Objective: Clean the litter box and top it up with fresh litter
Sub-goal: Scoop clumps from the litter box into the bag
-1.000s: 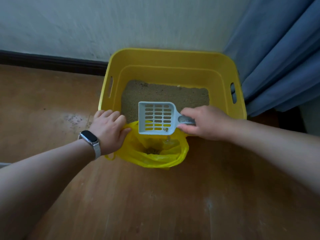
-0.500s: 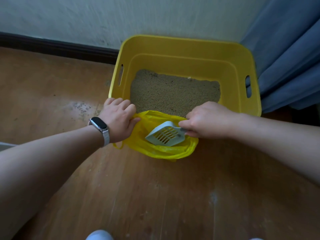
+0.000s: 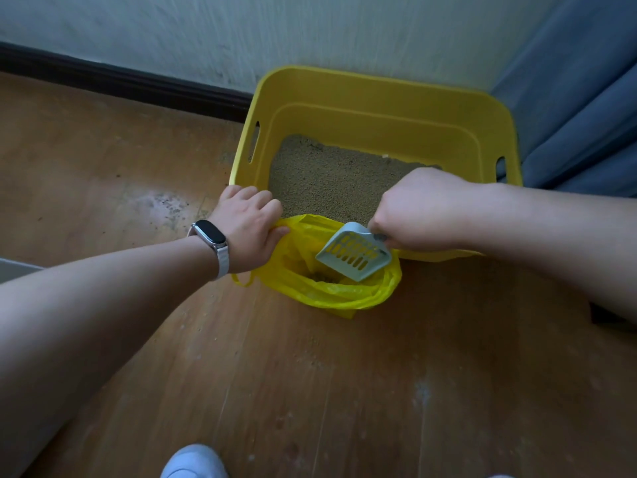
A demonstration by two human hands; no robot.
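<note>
Tipped further since a second ago, when it was held level, the pale blue litter scoop (image 3: 355, 251) now slants with its front edge down inside the yellow plastic bag (image 3: 331, 291), its slotted face turned up. The right hand (image 3: 420, 212) has its grip curled tight round the scoop's short handle, just over the near wall of the yellow litter box (image 3: 379, 81). The left hand (image 3: 248, 229), wearing a smartwatch (image 3: 209, 232), has its grip pinched on the bag's rim at the near left corner of the litter box, pulling the mouth wide; some dark clumps lie at the bottom of the bag. The bag rests on the wooden floor (image 3: 310, 374) against the near wall of the litter box. Tan litter (image 3: 327, 181) covers the bottom of the box in a fairly even layer. Stray grains (image 3: 169, 205) speckle the floor left of the litter box. A blue curtain (image 3: 568, 98) hangs just right of the litter box, and a dark baseboard (image 3: 120, 81) runs behind it to the left. A pale shoe toe (image 3: 193, 462) shows well in front of the litter box.
</note>
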